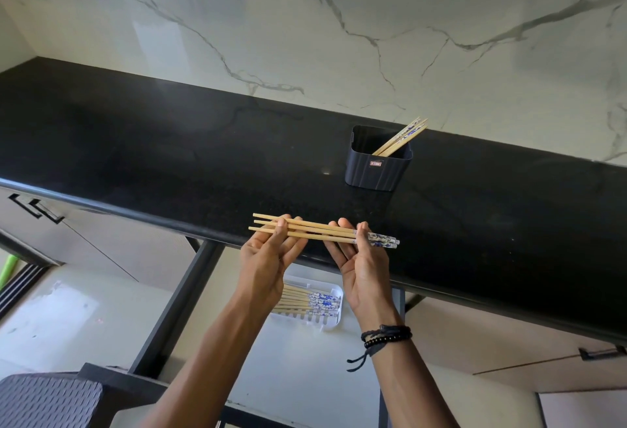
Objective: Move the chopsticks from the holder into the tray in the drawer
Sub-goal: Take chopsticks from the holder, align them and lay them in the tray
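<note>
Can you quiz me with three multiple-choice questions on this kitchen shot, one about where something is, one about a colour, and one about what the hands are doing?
1. Where does the chopstick holder stand?
A. on the black countertop
B. inside the drawer
C. on the floor

2. What colour is the tray in the drawer?
A. black
B. white
C. green

3. How is the bundle of chopsticks held?
A. by the left hand alone
B. by the right hand alone
C. by both hands, lying level

Answers:
1. A, the dark ribbed holder sits on the counter near the marble wall, with a few chopsticks leaning in it.
2. B, the tray below the counter edge is white and already holds chopsticks.
3. C, the left hand grips the plain ends and the right hand the blue-patterned ends.
</note>
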